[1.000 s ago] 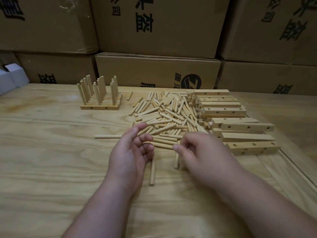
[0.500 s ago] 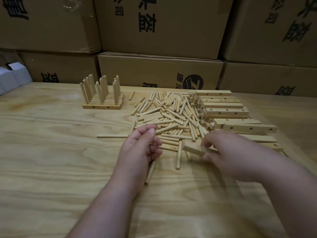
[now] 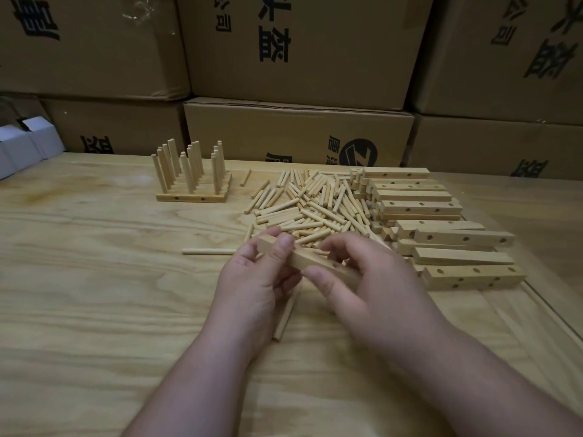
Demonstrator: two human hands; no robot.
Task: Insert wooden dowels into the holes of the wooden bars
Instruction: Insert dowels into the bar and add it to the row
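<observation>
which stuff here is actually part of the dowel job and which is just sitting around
Part of the job:
- bar held by left hand and right hand
- loose dowels
- stacked bars
- finished bars with upright dowels

Lying about:
- cardboard boxes
- white boxes

- The cardboard boxes (image 3: 303, 48) stacked behind the table carry large black Chinese characters, printed upside down as seen from the head camera; most are cut off or too skewed to read with certainty.
- The lower middle box (image 3: 296, 134) bears a round black logo (image 3: 360, 155) with slanted stripes, beside further partly hidden characters.
</observation>
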